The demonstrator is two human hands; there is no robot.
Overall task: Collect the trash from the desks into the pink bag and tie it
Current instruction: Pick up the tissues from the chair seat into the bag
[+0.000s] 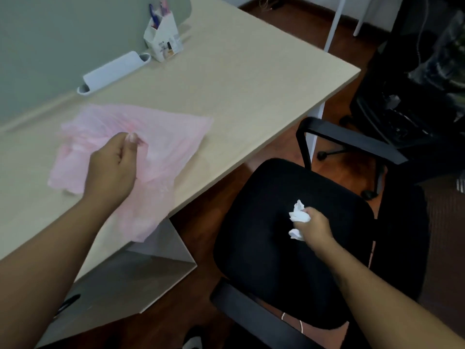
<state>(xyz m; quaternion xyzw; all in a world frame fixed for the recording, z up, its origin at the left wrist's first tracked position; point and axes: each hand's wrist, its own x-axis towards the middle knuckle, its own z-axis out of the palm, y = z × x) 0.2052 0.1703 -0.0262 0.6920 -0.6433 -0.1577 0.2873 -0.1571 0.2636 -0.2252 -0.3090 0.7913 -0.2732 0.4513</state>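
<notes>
Pink bag (161,137) blurred, part behind left hand (110,170); pen holder (163,39) top cropped.

Light wood desk (251,79) seen from above, far right corner near dark chairs. Pink bag (166,137) spread flat on desk, pinched by left hand (113,167) near its middle, one corner draped over front edge below grip. White tray (113,71) laid along grey partition, up and beyond grip. White pen holder (164,39) stood just right of tray. Black chair seat (264,235) set on brown floor (208,215), right of grip.
</notes>
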